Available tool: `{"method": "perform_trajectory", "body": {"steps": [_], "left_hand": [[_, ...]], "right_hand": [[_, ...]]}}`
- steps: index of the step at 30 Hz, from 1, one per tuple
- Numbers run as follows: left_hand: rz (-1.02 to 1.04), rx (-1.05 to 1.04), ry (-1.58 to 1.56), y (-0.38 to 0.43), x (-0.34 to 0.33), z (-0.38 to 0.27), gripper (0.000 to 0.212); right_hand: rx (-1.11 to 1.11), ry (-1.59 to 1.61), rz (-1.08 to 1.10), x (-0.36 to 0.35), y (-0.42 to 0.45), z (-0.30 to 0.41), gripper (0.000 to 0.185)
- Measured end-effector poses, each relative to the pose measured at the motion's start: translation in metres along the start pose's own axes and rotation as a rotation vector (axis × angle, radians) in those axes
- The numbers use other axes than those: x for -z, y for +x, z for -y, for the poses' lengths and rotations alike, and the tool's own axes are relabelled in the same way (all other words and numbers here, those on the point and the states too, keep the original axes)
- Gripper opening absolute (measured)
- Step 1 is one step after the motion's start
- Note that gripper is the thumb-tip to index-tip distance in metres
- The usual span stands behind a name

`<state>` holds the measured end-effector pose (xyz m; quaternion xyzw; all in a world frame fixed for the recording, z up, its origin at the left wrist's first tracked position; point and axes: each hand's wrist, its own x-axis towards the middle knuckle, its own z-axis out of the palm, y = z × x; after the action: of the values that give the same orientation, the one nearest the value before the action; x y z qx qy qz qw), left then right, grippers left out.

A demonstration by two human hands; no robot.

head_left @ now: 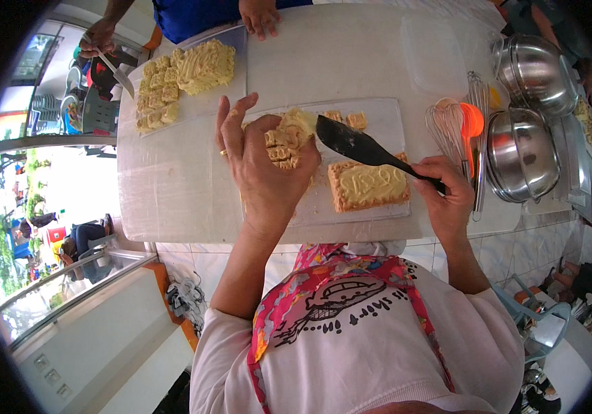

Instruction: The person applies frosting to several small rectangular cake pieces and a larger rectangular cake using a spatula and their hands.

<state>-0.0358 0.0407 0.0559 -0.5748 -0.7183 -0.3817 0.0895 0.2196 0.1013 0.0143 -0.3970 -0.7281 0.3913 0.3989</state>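
My left hand [270, 160] pinches a small piece of cake [293, 127] smeared with pale yellow icing, raised over a clear board [321, 215]. In my right hand [446, 191] is the handle of a black spatula [355, 142]. Its blade tip meets the icing at the piece's right side. Beneath the spatula lies a rectangular cake [370, 186] with yellow icing on its top and bare brown edges. Small cut cake pieces [281, 154] sit on the board behind my left hand, partly hidden by it. A few more pieces [356, 120] rest near the board's far edge.
Across the table [327, 62], another person's hand [98, 39] holds a spatula near iced cakes [205, 67] on a second board. At right stand steel bowls [523, 155], wire whisks [445, 121] and an orange utensil [472, 121]. A translucent plastic container [433, 57] lies at the far right.
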Motion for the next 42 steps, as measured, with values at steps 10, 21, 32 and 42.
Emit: {"method": "perform_trajectory", "body": {"steps": [10,21,32,42], "left_hand": [[0.048,-0.054,-0.003,0.002,0.004,-0.004,0.040],[0.077,-0.035,0.077,0.001,0.005,-0.010,0.037],[0.078,0.031,-0.032,-0.001,-0.002,0.013,0.040],[0.114,0.108,-0.442,-0.003,0.002,0.004,0.038]], "right_hand": [[0.007,0.074,-0.024,0.004,0.018,0.009,0.025],[-0.010,0.037,0.055,0.000,0.012,0.004,0.027],[-0.144,0.101,0.125,0.025,0.007,-0.002,0.022],[-0.252,0.447,0.137,0.010,0.005,-0.011,0.019]]}}
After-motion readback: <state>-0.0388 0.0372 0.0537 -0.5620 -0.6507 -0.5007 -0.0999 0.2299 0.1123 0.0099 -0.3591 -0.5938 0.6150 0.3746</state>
